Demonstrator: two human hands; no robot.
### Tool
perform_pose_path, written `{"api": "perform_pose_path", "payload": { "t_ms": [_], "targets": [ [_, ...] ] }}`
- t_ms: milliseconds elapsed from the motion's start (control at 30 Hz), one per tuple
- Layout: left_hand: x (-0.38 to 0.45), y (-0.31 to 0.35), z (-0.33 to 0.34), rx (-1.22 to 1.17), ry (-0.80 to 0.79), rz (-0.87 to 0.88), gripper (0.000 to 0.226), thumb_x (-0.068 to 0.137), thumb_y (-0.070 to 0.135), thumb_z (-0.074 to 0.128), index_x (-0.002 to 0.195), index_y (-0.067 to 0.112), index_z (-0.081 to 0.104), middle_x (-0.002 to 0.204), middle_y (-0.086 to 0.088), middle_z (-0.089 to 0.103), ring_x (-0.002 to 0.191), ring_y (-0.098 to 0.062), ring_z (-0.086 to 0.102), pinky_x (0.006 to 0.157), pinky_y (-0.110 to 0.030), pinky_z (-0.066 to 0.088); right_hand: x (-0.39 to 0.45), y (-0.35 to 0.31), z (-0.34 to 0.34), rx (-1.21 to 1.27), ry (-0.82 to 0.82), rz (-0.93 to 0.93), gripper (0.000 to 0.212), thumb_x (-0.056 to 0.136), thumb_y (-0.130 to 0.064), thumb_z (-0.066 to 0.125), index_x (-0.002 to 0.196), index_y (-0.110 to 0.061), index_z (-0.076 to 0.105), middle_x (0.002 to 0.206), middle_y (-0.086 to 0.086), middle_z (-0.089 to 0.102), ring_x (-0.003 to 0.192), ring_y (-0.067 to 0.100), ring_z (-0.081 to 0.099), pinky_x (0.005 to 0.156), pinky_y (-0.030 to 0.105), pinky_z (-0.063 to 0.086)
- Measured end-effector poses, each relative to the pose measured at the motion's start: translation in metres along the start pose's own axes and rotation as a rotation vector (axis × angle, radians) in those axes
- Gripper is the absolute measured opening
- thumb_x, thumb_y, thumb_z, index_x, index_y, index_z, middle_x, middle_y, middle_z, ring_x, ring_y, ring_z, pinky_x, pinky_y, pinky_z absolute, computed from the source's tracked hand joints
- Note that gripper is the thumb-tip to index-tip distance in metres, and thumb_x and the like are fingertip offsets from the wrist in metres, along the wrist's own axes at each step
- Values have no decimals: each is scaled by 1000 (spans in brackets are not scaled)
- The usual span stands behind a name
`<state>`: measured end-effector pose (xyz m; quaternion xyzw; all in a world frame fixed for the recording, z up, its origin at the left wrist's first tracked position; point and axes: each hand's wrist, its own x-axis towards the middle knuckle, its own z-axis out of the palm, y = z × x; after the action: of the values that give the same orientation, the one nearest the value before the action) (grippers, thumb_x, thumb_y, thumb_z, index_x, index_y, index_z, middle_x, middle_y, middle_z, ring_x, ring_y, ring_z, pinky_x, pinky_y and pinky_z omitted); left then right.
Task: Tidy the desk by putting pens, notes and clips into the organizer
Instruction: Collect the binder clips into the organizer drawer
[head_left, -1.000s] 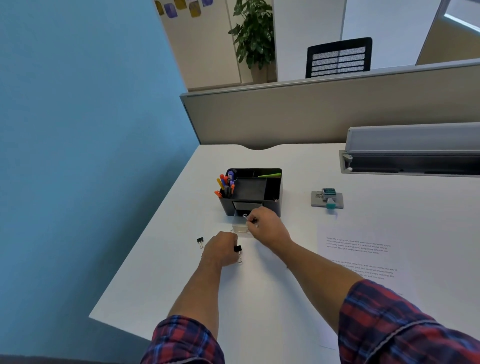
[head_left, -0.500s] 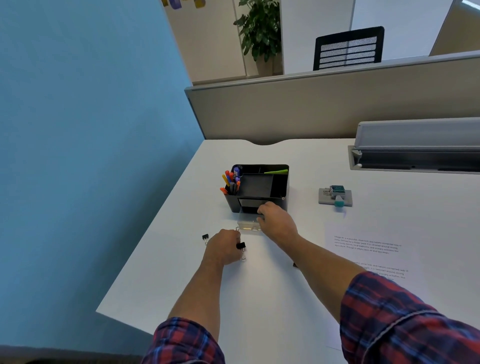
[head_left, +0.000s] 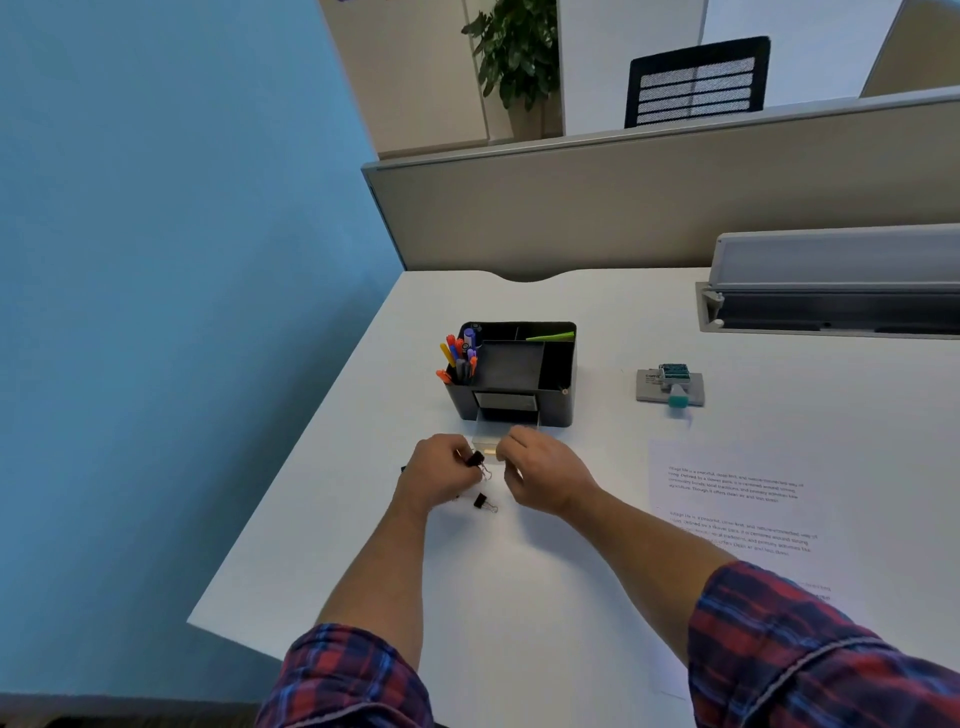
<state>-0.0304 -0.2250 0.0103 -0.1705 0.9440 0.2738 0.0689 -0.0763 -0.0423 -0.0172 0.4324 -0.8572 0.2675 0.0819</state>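
Observation:
A black organizer (head_left: 556, 400) stands mid-desk, with colored pens (head_left: 460, 356) upright in its left compartment and a green item (head_left: 549, 336) at the back. Its clear drawer (head_left: 487, 439) is pulled out toward me. My right hand (head_left: 543, 475) grips the drawer's front right corner with curled fingers. Just left of the drawer, my left hand (head_left: 434, 475) pinches a black binder clip (head_left: 475, 459). A second binder clip (head_left: 484, 502) lies on the desk below my hands. A dark bit of a third clip (head_left: 404, 469) peeks out behind my left hand.
A grey stamp-like gadget with a teal knob (head_left: 670, 387) sits right of the organizer. A printed sheet (head_left: 737, 499) lies at the right. A grey shelf unit (head_left: 831, 291) stands at the back right before a beige partition (head_left: 623, 208). The desk's left edge (head_left: 291, 499) runs close by.
My left hand has lifted off the desk toward the drawer with a clip pinched in its fingers. My right hand has drawn the drawer further out. One clip stays on the desk.

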Motion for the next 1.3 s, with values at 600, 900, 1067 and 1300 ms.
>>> {"api": "perform_pose_path", "payload": {
  "t_ms": [600,900,1067,1300],
  "targets": [
    [28,38,12,208,202,4,14,93,32,68,91,19,63,87,-2,66,81,-20,62,78,-37,57,-17,72,-56,-84,-778,56,68,63,-84,67,104,-32,52,82,-13,54,72,7,50,63,29,38],
    [23,25,11,188,205,107,24,91,43,65,79,23,58,68,9,57,66,-9,56,64,-28,50,-25,75,-60,-173,-979,-62,103,47,-80,82,127,-40,32,121,-7,54,86,21,55,78,36,45],
    [17,10,8,230,180,75,26,89,44,64,73,24,58,65,6,58,65,-13,59,64,-28,53,-26,73,-55,-93,-963,7,70,75,-53,82,129,-36,40,111,-4,52,92,20,55,77,35,45],
    [7,-7,10,365,96,80,33,85,52,61,67,26,51,62,8,54,65,-14,60,60,-26,49,-23,58,-42,37,-845,71,29,87,-35,75,112,-28,60,106,-2,53,93,19,55,78,34,50]
  ]
}}
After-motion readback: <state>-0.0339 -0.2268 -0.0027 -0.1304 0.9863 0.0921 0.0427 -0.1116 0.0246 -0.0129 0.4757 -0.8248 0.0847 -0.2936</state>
